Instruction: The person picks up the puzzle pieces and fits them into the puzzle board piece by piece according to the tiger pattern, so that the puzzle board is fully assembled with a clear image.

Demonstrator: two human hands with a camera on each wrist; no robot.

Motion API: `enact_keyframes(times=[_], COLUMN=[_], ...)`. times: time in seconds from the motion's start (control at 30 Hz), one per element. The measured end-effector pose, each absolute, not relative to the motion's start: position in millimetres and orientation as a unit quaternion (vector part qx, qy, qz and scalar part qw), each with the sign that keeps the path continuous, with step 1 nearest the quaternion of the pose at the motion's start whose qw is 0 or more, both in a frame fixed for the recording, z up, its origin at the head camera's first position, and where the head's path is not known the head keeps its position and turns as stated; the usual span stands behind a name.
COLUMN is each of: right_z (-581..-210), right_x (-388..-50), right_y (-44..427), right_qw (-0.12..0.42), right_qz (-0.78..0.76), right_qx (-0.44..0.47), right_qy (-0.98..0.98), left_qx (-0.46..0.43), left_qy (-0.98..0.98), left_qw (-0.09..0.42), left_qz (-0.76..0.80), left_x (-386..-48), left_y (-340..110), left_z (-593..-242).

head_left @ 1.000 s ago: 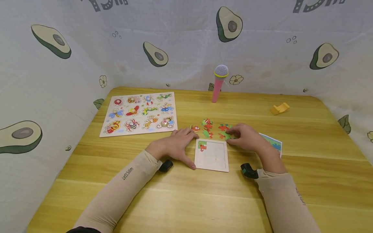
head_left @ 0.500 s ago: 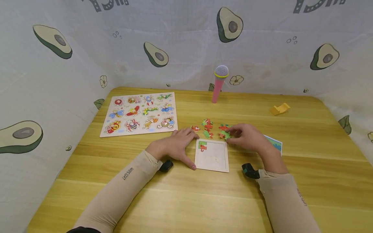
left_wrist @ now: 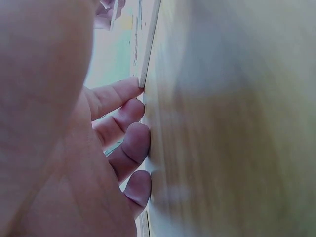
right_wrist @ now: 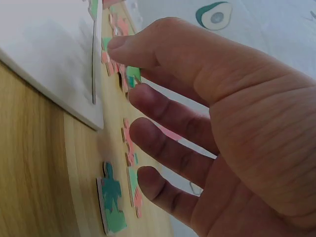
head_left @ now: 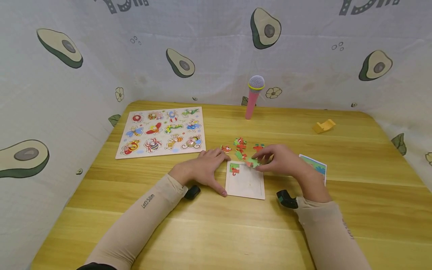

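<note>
A square wooden puzzle board (head_left: pixel 248 183) lies on the table, with one green-and-red jigsaw piece (head_left: pixel 234 168) in its far left corner. My left hand (head_left: pixel 207 168) rests beside it, fingers spread, touching its left edge; in the left wrist view a fingertip (left_wrist: pixel 132 88) meets the edge. My right hand (head_left: pixel 280 159) pinches a green-and-red jigsaw piece (head_left: pixel 252 162) between thumb and fingers over the board's far edge. Beyond the board lie several loose pieces (head_left: pixel 240 143). A teal-and-green piece (right_wrist: pixel 112 197) shows beneath my right hand in the right wrist view, hidden from the head view.
At the left stands a flat peg puzzle (head_left: pixel 160 131) of insects. A pink toy microphone (head_left: pixel 252 99) stands at the back. A yellow holder (head_left: pixel 324 126) sits at the back right. A picture card (head_left: pixel 315 166) lies partly under my right wrist.
My right hand has pinched the green-and-red piece from the loose ones and moved it left and nearer, over the board's far edge. My left hand has stayed put.
</note>
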State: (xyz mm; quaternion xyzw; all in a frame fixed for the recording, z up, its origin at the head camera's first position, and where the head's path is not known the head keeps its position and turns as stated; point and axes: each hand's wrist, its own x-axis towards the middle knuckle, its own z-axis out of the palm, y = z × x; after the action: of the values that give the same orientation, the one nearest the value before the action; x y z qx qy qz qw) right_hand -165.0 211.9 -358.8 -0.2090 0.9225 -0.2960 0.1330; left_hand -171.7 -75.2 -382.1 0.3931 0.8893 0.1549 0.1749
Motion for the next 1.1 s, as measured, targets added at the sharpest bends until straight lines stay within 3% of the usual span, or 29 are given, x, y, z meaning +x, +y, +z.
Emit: enact_keyframes(times=[0.47,1.1], right_z=[-367,-365], right_x=[-163,-160], right_y=[191,183], right_qw=[0.174,0.161], right_qz=[-0.296,-0.274], right_qx=[-0.243,-0.261], right_qy=[0.907,0.912], left_qx=[0.394,0.393], left_qy=[0.889,0.891], left_qw=[0.173,0.171], left_qz=[0.154,0.149], left_x=[-172,-173], left_y=[-75,-75], left_z=[-383,-384])
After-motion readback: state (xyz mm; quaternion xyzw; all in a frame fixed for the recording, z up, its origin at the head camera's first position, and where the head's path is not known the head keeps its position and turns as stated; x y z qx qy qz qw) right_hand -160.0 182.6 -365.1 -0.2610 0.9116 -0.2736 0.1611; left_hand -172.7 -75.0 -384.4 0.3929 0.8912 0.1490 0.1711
